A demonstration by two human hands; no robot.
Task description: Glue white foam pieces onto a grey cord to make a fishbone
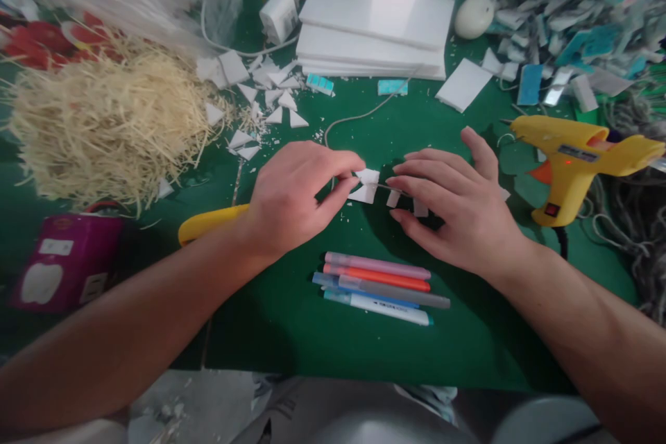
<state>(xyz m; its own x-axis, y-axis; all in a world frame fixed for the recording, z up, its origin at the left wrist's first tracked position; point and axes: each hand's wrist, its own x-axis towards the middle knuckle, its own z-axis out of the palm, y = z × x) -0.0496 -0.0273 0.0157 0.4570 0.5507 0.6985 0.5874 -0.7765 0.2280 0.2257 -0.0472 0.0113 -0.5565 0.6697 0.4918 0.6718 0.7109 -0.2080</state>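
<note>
The left hand pinched a grey cord at a white piece, while the right hand arched, fingers parted, over white strips.

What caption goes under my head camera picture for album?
Left hand pinches a thin cord, right hand alongside, near pens and a yellow glue gun.

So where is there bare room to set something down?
The widest bare strip lies between the pens and the table's front edge. A smaller patch lies between the right hand and the boards, with the cord to its left and the glue gun to its right. Far left is crowded with straw, top right with a scrap heap.
</note>
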